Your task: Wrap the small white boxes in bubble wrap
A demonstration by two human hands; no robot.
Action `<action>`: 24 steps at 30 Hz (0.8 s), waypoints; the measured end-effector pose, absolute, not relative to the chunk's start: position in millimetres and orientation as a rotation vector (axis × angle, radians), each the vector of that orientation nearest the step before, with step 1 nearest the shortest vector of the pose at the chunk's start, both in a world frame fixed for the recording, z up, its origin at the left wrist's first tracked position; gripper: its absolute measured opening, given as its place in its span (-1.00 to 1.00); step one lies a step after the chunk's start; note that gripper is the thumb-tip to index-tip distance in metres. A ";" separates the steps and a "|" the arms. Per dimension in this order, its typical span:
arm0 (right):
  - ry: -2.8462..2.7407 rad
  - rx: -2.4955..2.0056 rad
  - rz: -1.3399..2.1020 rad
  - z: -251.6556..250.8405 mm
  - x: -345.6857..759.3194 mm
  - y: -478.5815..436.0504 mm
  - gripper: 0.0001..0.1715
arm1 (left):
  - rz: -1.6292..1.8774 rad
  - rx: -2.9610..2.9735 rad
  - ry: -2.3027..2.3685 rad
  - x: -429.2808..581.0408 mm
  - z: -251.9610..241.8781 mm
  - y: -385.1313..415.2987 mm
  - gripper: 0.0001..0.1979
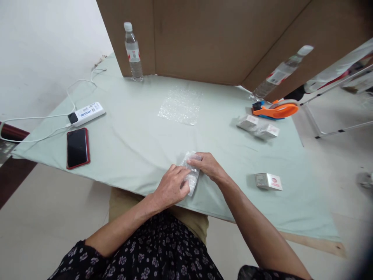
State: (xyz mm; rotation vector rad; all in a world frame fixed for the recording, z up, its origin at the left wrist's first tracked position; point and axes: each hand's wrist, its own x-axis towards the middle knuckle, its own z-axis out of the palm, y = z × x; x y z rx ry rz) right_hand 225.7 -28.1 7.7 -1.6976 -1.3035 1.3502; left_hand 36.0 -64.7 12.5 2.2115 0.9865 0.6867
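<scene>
Near the front edge of the table lies a bundle of clear bubble wrap (192, 181), and both hands are on it. My left hand (174, 184) presses on its left side with bent fingers. At the upper right my right hand (205, 163) grips the bundle, thumb on top. What the wrap encloses cannot be made out. Farther back a flat sheet of bubble wrap (181, 105) is spread on the cloth. To the right of my hands sits a small white box (268, 181) with a red print. Two wrapped small boxes (258, 127) are behind it.
An orange tape dispenser (275, 109) rests at the right rear. Water bottles stand at the left (134, 54) and right (281, 74) against a cardboard panel (198, 42). At the left are a phone (78, 147) and a white power bank (86, 114) with cables.
</scene>
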 end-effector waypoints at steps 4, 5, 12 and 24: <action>-1.252 -1.734 1.324 9.4 226.9 -31.7 -0.49 | 0.693 2.229 0.987 35.7 10.9 -64.4 -0.61; -1.245 -1.741 1.340 9.9 227.5 -32.1 -0.49 | 0.696 2.234 0.987 35.8 10.5 -64.3 -0.61; -1.173 -1.686 1.422 7.6 225.9 -29.0 -0.60 | 0.741 2.212 1.014 36.1 6.6 -68.0 -0.61; -1.186 -1.609 1.067 2.9 216.1 -47.5 -0.63 | 0.744 2.215 1.017 33.4 3.7 -69.3 -0.56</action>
